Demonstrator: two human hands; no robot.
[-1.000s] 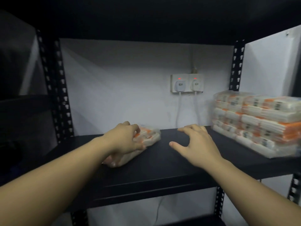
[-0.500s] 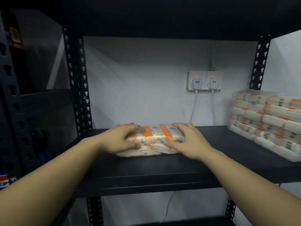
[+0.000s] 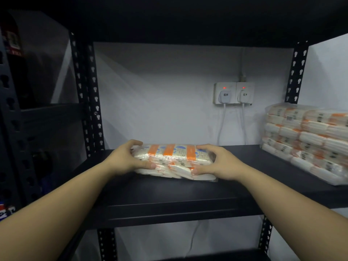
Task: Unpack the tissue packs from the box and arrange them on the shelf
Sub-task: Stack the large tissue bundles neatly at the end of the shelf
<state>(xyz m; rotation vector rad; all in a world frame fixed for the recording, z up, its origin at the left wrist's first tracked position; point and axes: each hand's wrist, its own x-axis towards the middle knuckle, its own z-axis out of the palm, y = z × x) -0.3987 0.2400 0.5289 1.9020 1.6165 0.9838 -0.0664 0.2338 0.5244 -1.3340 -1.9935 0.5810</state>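
Note:
A plastic-wrapped tissue pack [image 3: 174, 160] with white tissues and orange bands lies flat on the black shelf board [image 3: 169, 196], at its middle. My left hand [image 3: 125, 159] grips the pack's left end, thumb in front and fingers over the top. Gripping the right end the same way is my right hand [image 3: 216, 162]. A tall stack of tissue packs [image 3: 307, 140] in clear wrap stands on the same board at the far right. No box is in view.
Two wall sockets [image 3: 233, 93] with white plugs and hanging cables sit on the white back wall. Black perforated uprights [image 3: 90, 102] frame the bay. Another shelf board [image 3: 169, 17] hangs close overhead. A darker shelf unit [image 3: 28, 119] stands at the left.
My right hand, open beside the pack a second ago, has closed on its right end. The pack has turned square to the shelf front and sits nearer the middle.

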